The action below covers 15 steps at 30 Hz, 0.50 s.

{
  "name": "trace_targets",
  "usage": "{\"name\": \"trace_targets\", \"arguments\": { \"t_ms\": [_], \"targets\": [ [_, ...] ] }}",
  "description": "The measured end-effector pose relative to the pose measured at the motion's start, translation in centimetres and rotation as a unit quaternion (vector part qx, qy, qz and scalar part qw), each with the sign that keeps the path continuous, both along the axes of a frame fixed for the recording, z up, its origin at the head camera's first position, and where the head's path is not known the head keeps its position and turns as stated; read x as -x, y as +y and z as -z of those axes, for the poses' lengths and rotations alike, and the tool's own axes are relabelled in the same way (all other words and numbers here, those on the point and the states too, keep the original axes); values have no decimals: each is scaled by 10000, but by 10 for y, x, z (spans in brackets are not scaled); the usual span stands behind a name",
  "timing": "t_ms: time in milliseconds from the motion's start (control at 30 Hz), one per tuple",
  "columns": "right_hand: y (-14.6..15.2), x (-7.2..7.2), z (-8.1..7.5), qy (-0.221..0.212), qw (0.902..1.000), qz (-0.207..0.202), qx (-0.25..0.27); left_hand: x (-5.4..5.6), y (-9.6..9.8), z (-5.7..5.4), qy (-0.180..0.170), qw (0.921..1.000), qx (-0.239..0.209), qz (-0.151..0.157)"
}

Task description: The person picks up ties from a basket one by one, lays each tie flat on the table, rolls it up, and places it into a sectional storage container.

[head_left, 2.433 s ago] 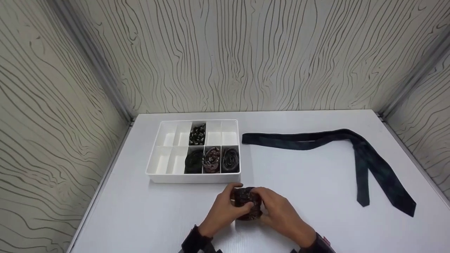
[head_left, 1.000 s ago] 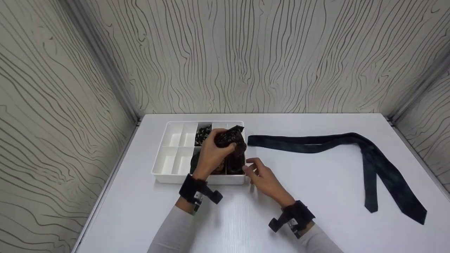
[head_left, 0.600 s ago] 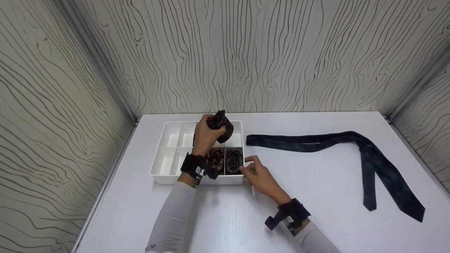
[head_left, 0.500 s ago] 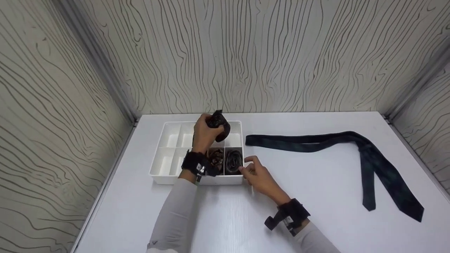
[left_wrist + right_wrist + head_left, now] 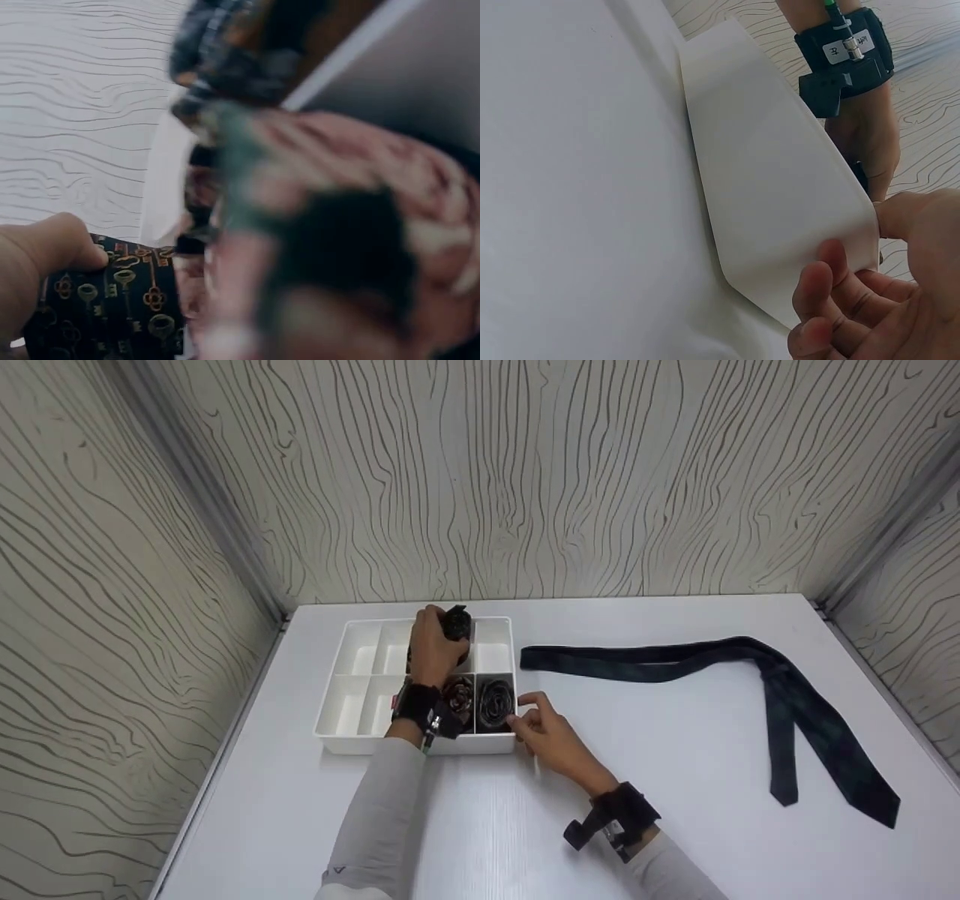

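Note:
In the head view my left hand point(image 5: 433, 651) grips a rolled necktie point(image 5: 456, 625), low over the back row of a white divided box point(image 5: 450, 745). The left wrist view shows the thumb pressing this dark roll, printed with gold keys point(image 5: 124, 300). My right hand point(image 5: 553, 739) pinches the box's front right corner, thumb on the rim and fingertips against the outer wall point(image 5: 780, 172). In the front row sit a reddish patterned rolled tie point(image 5: 460, 701) and a dark grey rolled tie point(image 5: 496, 705). My left hand and wrist hide the compartments behind them.
A dark green necktie point(image 5: 810, 712) lies unrolled and folded over on the white table point(image 5: 637, 757), right of the box. Patterned panels point(image 5: 525, 480) stand behind and at both sides. Each wrist wears a black camera strap point(image 5: 628, 814).
My left hand carried the rolled tie from the table to the box's back row, and has just lowered it. My right hand let go of the roll and moved to the box corner.

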State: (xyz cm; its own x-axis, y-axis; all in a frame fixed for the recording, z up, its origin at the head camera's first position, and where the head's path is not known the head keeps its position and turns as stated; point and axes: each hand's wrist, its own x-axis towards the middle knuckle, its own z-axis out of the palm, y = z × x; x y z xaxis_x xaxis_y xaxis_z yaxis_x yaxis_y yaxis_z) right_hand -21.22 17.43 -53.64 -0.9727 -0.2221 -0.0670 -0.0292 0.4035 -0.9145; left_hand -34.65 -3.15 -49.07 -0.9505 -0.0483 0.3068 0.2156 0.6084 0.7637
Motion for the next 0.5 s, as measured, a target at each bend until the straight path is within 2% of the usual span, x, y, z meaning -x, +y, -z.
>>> {"name": "trace_targets", "arguments": {
  "t_ms": [100, 233, 367, 500],
  "targets": [
    [0, 0, 0, 11, 10000, -15, 16, -1, 4, 1, 85, 9997, 227, 0],
    [1, -1, 1, 24, 10000, 17, -34, -3, 8, 2, -34, 9995, 304, 53],
    [2, -1, 1, 4, 10000, 3, -76, -4, 11, 4, -105, 9986, 505, -141],
    [2, 0, 1, 20, 10000, -1, -48, -5, 13, 6, -9, 9978, 617, -237]
  ]
}}
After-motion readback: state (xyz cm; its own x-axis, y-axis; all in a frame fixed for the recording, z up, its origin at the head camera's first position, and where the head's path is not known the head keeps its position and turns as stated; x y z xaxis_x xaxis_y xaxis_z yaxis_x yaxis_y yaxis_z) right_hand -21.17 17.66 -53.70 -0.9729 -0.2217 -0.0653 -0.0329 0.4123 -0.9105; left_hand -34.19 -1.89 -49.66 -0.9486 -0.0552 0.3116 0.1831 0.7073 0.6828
